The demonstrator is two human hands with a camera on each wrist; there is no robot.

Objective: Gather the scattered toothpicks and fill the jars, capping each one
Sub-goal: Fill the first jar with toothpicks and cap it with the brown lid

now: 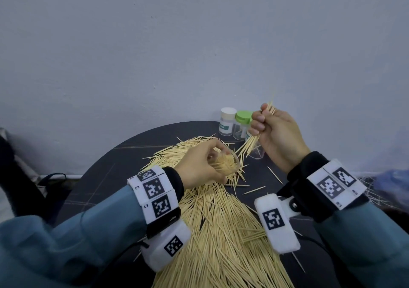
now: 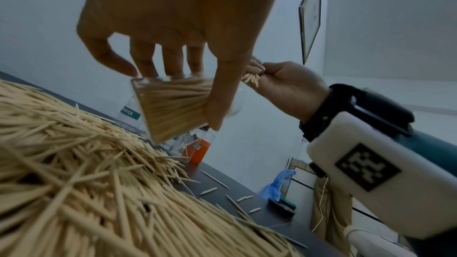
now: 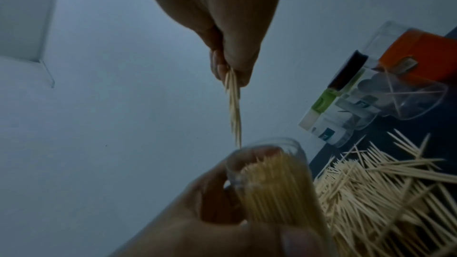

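Round dark table against a pale grey wall; I see a big heap of toothpicks spread across its middle and near edge. Left hand curls round a clear open jar, tilted and already packed with toothpicks, held above the heap. Right hand is raised beside it, fingers closed on a small bundle of toothpicks pointing down toward the jar mouth. White-capped jar and green-capped jar stand at the far edge.
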